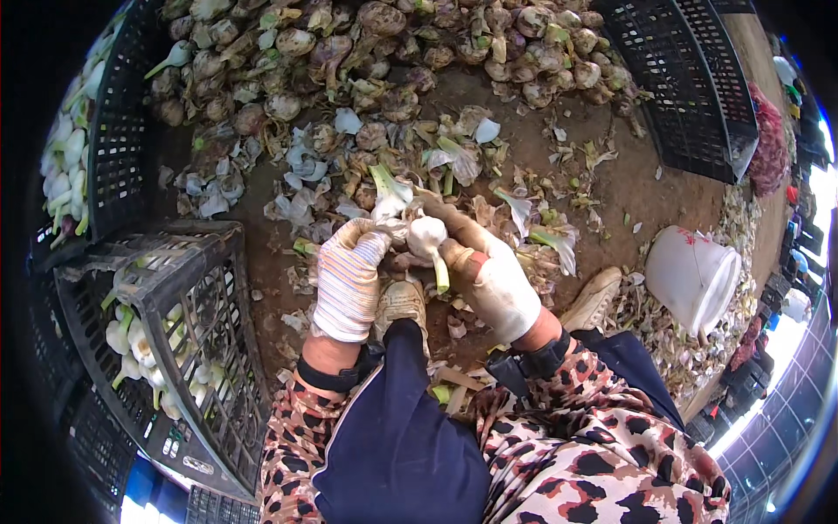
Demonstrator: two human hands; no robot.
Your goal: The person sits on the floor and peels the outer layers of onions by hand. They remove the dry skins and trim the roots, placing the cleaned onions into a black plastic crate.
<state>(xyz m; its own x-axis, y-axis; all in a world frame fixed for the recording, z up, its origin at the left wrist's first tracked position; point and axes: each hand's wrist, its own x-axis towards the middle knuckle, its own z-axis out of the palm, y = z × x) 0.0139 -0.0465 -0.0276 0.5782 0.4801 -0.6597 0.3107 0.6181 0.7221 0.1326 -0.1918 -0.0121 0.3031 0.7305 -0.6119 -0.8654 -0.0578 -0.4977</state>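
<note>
My right hand (492,278), in a soiled white glove with bare or taped fingertips, holds a white garlic bulb (427,234). The bulb's short cut green stem (441,274) points down towards me. Close on the other side, my left hand (351,278) wears a white glove with coloured stripes; thumb and fingers pinch papery garlic skin (394,229) beside the bulb. The left fingertips are partly hidden. Just beyond my hands is a pale peeled husk with a green stem end (391,191).
Unpeeled garlic bulbs (327,52) are heaped ahead, with loose skins (301,164) on the dirt floor. A black crate (190,314) at left holds peeled-looking bulbs (141,347); another crate (118,131) stands beyond it. To the right are a white bucket (684,278) and black crates (681,78).
</note>
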